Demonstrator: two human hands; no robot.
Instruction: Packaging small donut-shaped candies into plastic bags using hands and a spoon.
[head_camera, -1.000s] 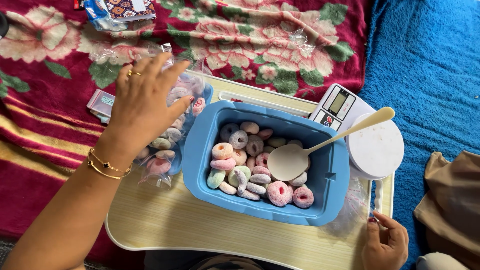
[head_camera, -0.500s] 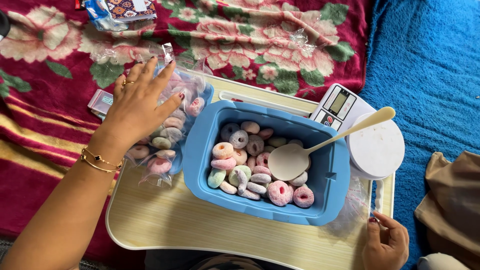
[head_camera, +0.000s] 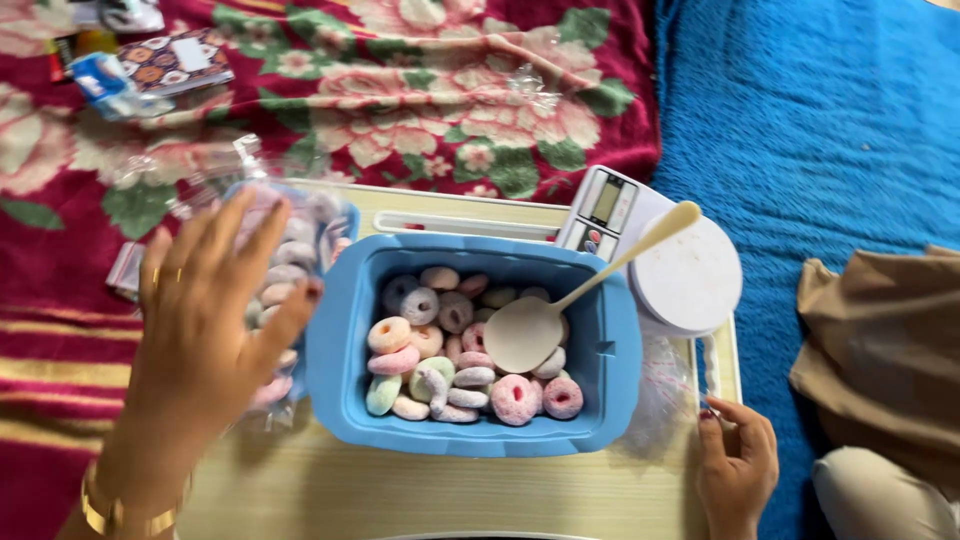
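Note:
My left hand (head_camera: 205, 320) lies spread, fingers apart, on clear bags of sugared candy rings (head_camera: 285, 262) heaped on a blue lid at the left of the lap table (head_camera: 330, 490). Right beside them stands a blue tub (head_camera: 345, 395) holding several pastel candy rings (head_camera: 445, 355) and a cream plastic spoon (head_camera: 560, 305) that leans on the tub's far rim. My right hand (head_camera: 738, 465) rests at the table's right edge, fingers curled, touching a clear empty bag (head_camera: 660, 395).
A small white kitchen scale (head_camera: 670, 265) sits at the table's far right corner. A red floral blanket (head_camera: 420, 100) lies beyond, with packets (head_camera: 150, 65) at top left. A blue rug (head_camera: 830, 130) and brown cloth (head_camera: 885, 340) are to the right.
The view has shifted, so everything sits lower and further left in frame. My left hand has stayed on the candy bags, now blurred by motion. My right hand has kept its place.

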